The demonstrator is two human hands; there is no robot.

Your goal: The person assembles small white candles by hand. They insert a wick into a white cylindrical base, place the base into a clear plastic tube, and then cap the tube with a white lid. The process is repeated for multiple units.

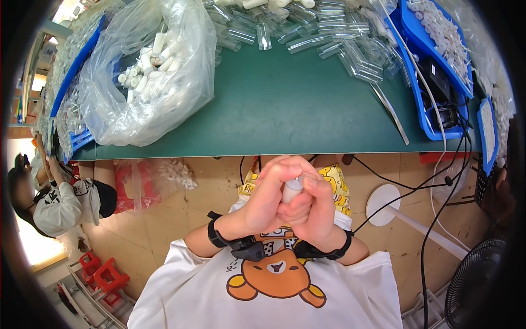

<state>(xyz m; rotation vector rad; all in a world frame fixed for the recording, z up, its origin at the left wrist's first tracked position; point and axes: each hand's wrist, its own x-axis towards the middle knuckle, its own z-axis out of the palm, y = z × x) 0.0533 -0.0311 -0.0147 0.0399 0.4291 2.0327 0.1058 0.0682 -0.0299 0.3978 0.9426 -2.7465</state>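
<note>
- Here on my head view, both hands are up together, just short of the near edge of the green counter (263, 109), over the person's lap.
- Between them sits a small white piece (292, 189), its pale end showing in the gap; most of it is covered by fingers, so I can't make out the whole shape.
- My left hand (265, 200) is curled round it from the left, fingers arched over the far side.
- My right hand (314, 207) closes in from the other side, fingers folded, thumb up against the pale end. Both hands are gripping that one piece!
- Over on the counter, far left, I've got a clear plastic bag (189, 107) standing wide open, with white cylinders (145, 68) heaped inside.
- Along the far side, clear tubes (359, 60) lie in a loose, overlapping spread.
- Just below their right end, metal tweezers (390, 114) lie slantwise on the green.
- To the right, a blue tray (433, 41) carries small white parts (438, 24); cables run down beside it.
- Off the counter to the left, a co-worker (57, 205) sits with arms raised; red stools (111, 277) stand behind, low in my view.
</note>
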